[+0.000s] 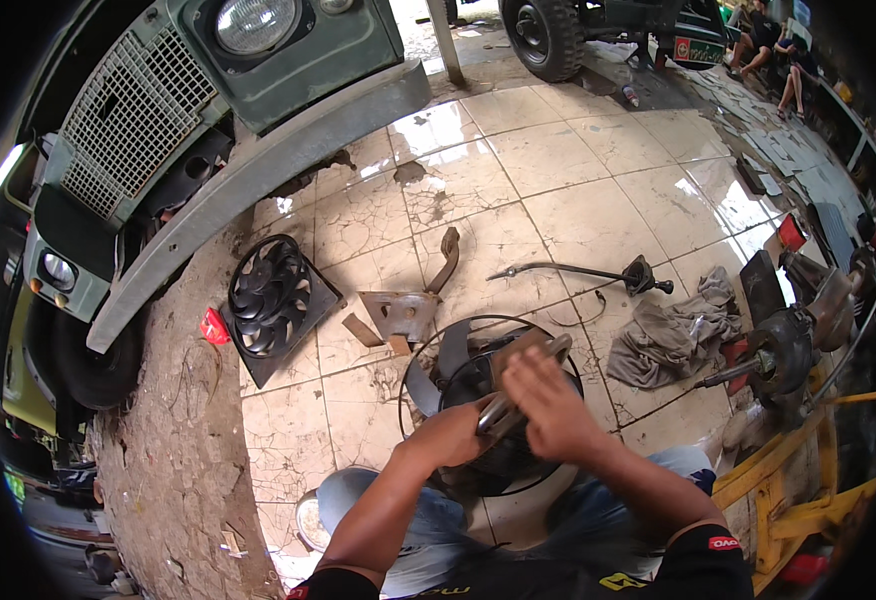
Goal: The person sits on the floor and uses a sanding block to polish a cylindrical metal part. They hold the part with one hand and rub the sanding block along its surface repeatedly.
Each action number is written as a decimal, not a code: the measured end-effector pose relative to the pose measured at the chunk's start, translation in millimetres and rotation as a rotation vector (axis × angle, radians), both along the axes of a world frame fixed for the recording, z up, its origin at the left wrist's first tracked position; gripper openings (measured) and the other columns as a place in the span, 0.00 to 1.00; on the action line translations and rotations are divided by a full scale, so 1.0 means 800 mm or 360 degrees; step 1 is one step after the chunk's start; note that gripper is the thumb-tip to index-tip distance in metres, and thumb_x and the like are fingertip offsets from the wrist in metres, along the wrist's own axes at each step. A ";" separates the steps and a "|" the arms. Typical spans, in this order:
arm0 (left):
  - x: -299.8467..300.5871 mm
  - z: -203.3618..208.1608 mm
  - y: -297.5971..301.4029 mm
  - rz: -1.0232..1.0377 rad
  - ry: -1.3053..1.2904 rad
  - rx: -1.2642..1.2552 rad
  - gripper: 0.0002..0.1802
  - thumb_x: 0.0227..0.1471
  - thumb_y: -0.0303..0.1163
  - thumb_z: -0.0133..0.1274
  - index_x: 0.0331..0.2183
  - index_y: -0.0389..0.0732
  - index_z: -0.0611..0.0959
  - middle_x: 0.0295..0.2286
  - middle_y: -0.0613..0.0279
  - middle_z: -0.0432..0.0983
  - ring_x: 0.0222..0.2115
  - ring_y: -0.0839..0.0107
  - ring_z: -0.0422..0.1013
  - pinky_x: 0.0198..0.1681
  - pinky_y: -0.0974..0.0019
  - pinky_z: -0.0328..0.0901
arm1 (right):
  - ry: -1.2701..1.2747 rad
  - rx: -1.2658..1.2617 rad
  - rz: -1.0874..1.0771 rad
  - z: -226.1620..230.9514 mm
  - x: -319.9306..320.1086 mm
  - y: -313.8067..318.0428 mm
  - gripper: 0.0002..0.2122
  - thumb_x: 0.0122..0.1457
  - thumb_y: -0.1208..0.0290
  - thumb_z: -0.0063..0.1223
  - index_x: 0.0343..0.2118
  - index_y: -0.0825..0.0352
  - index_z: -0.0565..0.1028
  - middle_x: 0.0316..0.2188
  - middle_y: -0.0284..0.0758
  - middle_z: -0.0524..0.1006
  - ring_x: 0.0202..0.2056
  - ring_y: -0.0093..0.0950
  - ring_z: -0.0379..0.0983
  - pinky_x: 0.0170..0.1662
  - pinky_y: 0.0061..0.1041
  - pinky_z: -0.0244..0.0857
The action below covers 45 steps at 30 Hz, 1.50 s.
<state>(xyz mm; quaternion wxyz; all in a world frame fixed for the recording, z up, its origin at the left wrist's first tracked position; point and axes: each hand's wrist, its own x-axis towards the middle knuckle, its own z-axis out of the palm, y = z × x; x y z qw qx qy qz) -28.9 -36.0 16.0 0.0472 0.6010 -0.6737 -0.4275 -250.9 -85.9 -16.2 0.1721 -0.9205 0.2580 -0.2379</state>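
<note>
My left hand point(446, 436) is closed round a greyish metal bar point(496, 414) that slants up to the right in front of my knees. Over the bar's upper part lies my right hand point(550, 404), its fingers stretched across it and slightly blurred; whether it holds anything is hidden. Just beyond those fingers shows a flat brown, rusty-looking plate point(514, 356), partly covered. Beneath both hands rests a black round fan with a thin ring shroud point(405, 372). A rusty pedal with a bracket point(401, 314) lies on the tiles beyond it.
A second black fan point(270, 300) lies left, beside a red packet point(214, 325). Ahead is a lever rod point(568, 268); to the right are a grey rag point(673, 335), a round dark assembly point(780, 350) and a yellow wooden stand point(793, 490). A green vehicle's bumper point(258, 180) juts in at left.
</note>
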 end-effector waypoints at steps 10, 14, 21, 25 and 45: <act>-0.002 -0.002 0.001 -0.0019 0.0079 -0.0056 0.37 0.52 0.34 0.55 0.64 0.47 0.67 0.39 0.35 0.80 0.42 0.39 0.76 0.45 0.46 0.70 | -0.0071 0.0003 0.0016 0.000 -0.002 -0.002 0.39 0.45 0.83 0.48 0.67 0.74 0.59 0.67 0.56 0.59 0.70 0.57 0.49 0.72 0.48 0.45; -0.010 0.017 -0.002 -0.0014 0.0028 0.0006 0.36 0.53 0.34 0.55 0.63 0.48 0.68 0.38 0.36 0.80 0.42 0.39 0.76 0.44 0.45 0.70 | -0.0157 0.0249 -0.0312 -0.013 -0.020 -0.033 0.39 0.45 0.82 0.49 0.67 0.74 0.59 0.68 0.55 0.58 0.70 0.58 0.47 0.72 0.48 0.44; -0.001 -0.001 -0.001 -0.0070 -0.0034 0.0004 0.36 0.53 0.34 0.54 0.64 0.49 0.68 0.38 0.36 0.80 0.42 0.39 0.76 0.44 0.45 0.70 | -0.0004 0.0024 0.0079 -0.001 -0.007 -0.002 0.37 0.48 0.80 0.49 0.67 0.69 0.62 0.68 0.55 0.58 0.70 0.56 0.50 0.72 0.50 0.45; -0.007 0.005 -0.001 -0.0026 0.0089 -0.0088 0.35 0.54 0.34 0.54 0.63 0.50 0.68 0.38 0.36 0.80 0.41 0.39 0.76 0.44 0.45 0.70 | -0.0220 0.0340 -0.0384 -0.013 -0.019 -0.033 0.37 0.47 0.82 0.49 0.67 0.67 0.62 0.68 0.55 0.57 0.70 0.56 0.49 0.71 0.50 0.45; -0.017 0.022 -0.007 -0.0027 0.0050 0.0043 0.38 0.52 0.38 0.59 0.63 0.44 0.68 0.41 0.35 0.80 0.41 0.40 0.77 0.46 0.49 0.70 | -0.0033 0.0259 -0.0379 -0.010 -0.014 -0.023 0.39 0.46 0.81 0.49 0.67 0.71 0.58 0.68 0.51 0.58 0.71 0.51 0.50 0.73 0.49 0.41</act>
